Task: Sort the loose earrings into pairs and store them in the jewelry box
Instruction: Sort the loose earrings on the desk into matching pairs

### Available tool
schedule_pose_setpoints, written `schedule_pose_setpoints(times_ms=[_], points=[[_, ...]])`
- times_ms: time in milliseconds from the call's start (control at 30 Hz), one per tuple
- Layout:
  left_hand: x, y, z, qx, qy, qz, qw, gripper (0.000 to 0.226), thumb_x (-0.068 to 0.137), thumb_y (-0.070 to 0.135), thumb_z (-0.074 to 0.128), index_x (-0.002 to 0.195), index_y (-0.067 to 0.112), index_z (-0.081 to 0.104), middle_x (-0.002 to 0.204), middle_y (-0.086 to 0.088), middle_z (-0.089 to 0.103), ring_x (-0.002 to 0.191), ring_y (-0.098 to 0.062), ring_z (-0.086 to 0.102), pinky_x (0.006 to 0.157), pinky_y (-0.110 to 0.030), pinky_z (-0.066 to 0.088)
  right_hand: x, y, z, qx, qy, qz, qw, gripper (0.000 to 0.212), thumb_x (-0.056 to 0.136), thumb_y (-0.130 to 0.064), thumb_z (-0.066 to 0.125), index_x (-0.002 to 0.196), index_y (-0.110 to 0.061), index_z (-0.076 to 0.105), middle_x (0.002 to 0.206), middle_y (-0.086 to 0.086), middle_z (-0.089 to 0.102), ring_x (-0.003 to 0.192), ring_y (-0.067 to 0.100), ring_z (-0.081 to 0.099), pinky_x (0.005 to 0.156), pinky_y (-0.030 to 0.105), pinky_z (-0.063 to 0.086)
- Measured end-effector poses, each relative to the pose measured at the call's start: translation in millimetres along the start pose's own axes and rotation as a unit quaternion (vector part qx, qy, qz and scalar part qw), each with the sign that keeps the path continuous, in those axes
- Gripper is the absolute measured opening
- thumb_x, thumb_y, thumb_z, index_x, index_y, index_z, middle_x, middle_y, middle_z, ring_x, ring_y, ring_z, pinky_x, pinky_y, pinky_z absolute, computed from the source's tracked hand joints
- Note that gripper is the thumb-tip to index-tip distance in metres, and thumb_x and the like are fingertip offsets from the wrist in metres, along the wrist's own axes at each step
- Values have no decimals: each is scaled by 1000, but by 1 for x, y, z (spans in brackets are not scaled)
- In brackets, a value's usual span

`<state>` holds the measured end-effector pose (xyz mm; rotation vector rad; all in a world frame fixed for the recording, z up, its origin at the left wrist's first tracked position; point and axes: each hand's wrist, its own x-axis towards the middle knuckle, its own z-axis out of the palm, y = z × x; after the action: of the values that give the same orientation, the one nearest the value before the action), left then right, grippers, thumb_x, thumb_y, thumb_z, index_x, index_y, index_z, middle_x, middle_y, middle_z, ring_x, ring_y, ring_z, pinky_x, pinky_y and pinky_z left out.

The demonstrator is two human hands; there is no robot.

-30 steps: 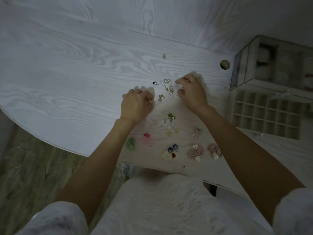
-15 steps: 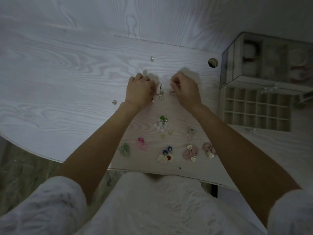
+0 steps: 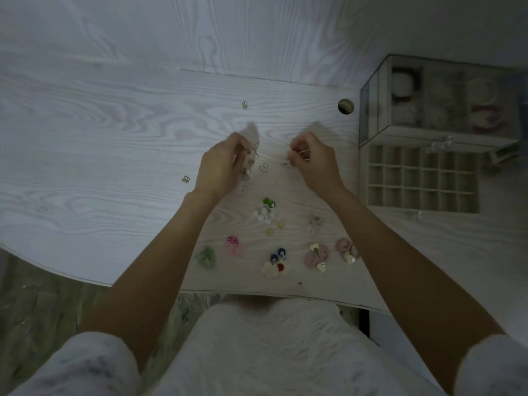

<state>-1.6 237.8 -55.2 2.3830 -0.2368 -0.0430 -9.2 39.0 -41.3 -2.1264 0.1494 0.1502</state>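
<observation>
My left hand [image 3: 221,167] pinches a hook earring [image 3: 255,151] that dangles above the white table. My right hand [image 3: 315,161] pinches another small metal earring [image 3: 300,155] a hand's width to the right. A silver heart-shaped earring [image 3: 263,167] lies on the table between them. Nearer to me lie grouped earrings: green and white [image 3: 265,211], pink [image 3: 235,244], green [image 3: 206,257], blue and cream flower [image 3: 276,264], pink rosettes with gold hearts [image 3: 317,255]. The jewelry box [image 3: 380,138] stands at the right with its divided drawer tray [image 3: 420,180] pulled out.
A loose stud [image 3: 245,104] lies far back on the table and another small piece [image 3: 186,179] lies left of my left hand. A round cable hole [image 3: 345,106] sits beside the box. The table's curved front edge [image 3: 85,277] runs close to my lap.
Both hands have drawn apart slightly, each lifting an earring off the small metal cluster. The camera has tilted, so everything sits a little lower and to the left in view.
</observation>
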Motion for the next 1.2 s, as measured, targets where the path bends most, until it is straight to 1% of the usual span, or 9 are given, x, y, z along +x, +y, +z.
schedule_pose_setpoints(times_ms=[100, 167, 400, 533, 667, 767, 900, 1067, 1200], points=[[4, 4, -2, -36, 6, -18, 999, 19, 91, 9, 51, 103, 15, 64, 96, 1, 70, 86, -13, 63, 77, -26, 49, 8, -11, 6, 16, 8, -18, 1000, 9, 84, -4, 62, 93, -5, 59, 88, 4, 62, 80, 12, 60, 73, 13, 50], [6, 7, -2, -56, 9, -33, 998, 20, 90, 9, 51, 100, 16, 67, 95, 2, 69, 81, -11, 61, 74, -24, 48, 12, -15, 12, 0, 10, -31, 999, 10, 84, -3, 62, 93, -6, 61, 88, 4, 63, 80, 10, 59, 71, 8, 47], [-2, 30, -1, -158, -12, -25, 987, 10, 94, 14, 50, 95, 17, 59, 89, 0, 69, 81, -8, 66, 69, -20, 51, 3, -9, -1, 23, 19, -2, 1000, 10, 85, -2, 60, 92, -8, 65, 77, -3, 60, 72, 20, 66, 71, 40, 59], [-11, 48, 12, -192, -16, -21, 981, 7, 94, 14, 50, 99, 12, 55, 86, 6, 68, 79, -7, 65, 69, -21, 51, -23, 5, -26, 33, 37, 22, 999, 7, 88, -5, 59, 91, -10, 63, 76, -1, 61, 68, 19, 66, 70, 38, 59], [-20, 61, 38, -172, -82, -42, 981, 8, 93, 12, 50, 98, 13, 57, 79, 2, 68, 72, -11, 65, 73, -34, 55, -43, 22, -36, 1, 23, 59, 998, 8, 87, -7, 60, 89, -14, 63, 77, 5, 65, 69, 17, 67, 68, 33, 57], [-25, 69, 57, -137, -126, -69, 980, 12, 92, 13, 52, 99, 15, 60, 81, -3, 69, 71, -15, 66, 73, -35, 56, -51, 31, -37, -45, 7, 67, 997, 8, 84, -7, 62, 91, -12, 64, 79, 6, 67, 74, 22, 67, 73, 35, 57], [-28, 72, 65, -83, -153, -67, 982, 21, 91, 14, 53, 110, 14, 63, 98, -6, 70, 86, -17, 66, 82, -30, 52, -55, 35, -36, -46, 3, 80, 996, 8, 83, -7, 64, 91, -9, 65, 80, 9, 69, 75, 22, 68, 76, 40, 57], [-30, 70, 60, 0, -153, -23, 988, 32, 88, 9, 51, 118, 13, 60, 110, -9, 67, 99, -24, 62, 88, -33, 48, -58, 29, -27, -74, -13, 54, 996, 12, 85, -12, 63, 96, -8, 67, 93, 10, 71, 80, 14, 64, 78, 28, 53], [-31, 66, 56, 62, -166, 16, 984, 40, 82, 5, 54, 120, 16, 59, 110, -10, 63, 98, -26, 59, 84, -32, 44, -64, 28, -22, -135, -31, 30, 990, 18, 89, -16, 59, 103, -7, 65, 102, 11, 70, 91, 24, 64, 84, 39, 51]])
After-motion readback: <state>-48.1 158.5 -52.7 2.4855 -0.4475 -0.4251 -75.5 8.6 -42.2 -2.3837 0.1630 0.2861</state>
